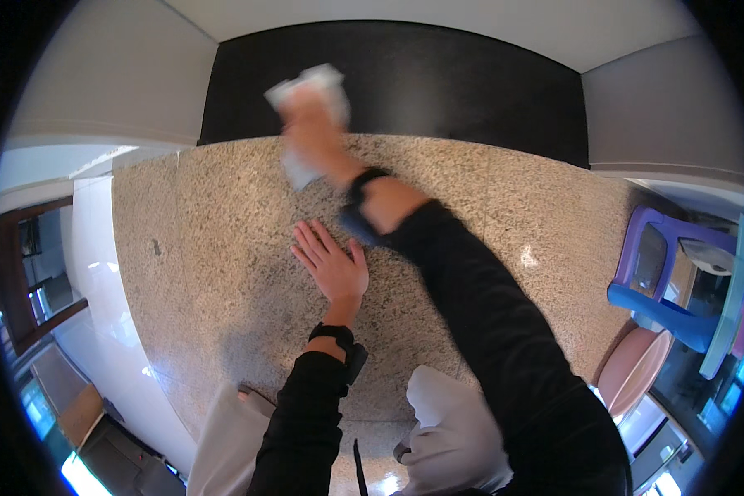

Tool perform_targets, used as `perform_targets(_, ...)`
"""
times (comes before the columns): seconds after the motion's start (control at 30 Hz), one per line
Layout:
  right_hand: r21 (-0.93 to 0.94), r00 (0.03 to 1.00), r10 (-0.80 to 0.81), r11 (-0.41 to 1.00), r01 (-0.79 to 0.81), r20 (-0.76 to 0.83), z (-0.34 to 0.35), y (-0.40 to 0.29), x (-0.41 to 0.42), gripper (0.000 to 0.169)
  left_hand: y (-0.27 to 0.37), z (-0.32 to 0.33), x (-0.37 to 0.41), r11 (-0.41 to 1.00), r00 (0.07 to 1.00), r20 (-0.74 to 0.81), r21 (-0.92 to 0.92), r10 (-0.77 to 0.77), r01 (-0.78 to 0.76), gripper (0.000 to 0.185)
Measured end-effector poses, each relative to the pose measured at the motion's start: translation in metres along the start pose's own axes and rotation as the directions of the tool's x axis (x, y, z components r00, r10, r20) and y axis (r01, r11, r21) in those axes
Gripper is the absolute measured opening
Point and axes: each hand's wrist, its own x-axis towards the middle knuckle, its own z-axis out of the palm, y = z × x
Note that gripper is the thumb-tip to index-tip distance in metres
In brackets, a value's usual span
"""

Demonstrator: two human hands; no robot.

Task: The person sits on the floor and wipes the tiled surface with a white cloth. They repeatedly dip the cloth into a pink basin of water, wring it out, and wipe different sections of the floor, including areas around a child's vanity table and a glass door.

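My right hand [313,127] reaches forward with a white cloth [330,77] in its grasp. Motion blurs both of them. Part of the cloth lies over the black panel [409,87], and a loose corner hangs below the hand over the speckled stone surface [235,211]. Whether the cloth presses on the panel, I cannot tell. My left hand [335,266] rests palm down on the stone, nearer to me, its thumb apart from the fingers and nothing held. Each wrist wears a black band.
White and grey panels [663,111] flank the black one. To the right stand a purple and blue plastic stool [663,319] and a pink basin [632,366]. A glossy white surface [99,248] and a brown wooden frame [46,328] are at left. My knees [452,428] are below.
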Motion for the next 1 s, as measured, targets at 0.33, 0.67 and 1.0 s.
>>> perform_targets(0.33,0.157,0.91,-0.168,0.981,0.115,0.38,-0.037,0.06,0.03,0.024,0.012,-0.003,0.006,0.983,0.999,0.036,0.18,0.012,-0.018,0.065)
perform_targets(0.67,-0.795,0.989,0.043,0.591,-0.138,-0.14,-0.379,0.267,-0.164,0.05,0.01,-0.004,0.006,0.982,0.999,0.018,0.182,0.042,-0.045,0.065)
perform_targets(1.0,-0.698,0.993,-0.052,0.715,-0.036,-0.104,-0.193,0.11,-0.155,0.047,0.011,0.004,0.004,0.978,0.995,-0.016,0.19,0.097,-0.092,0.066)
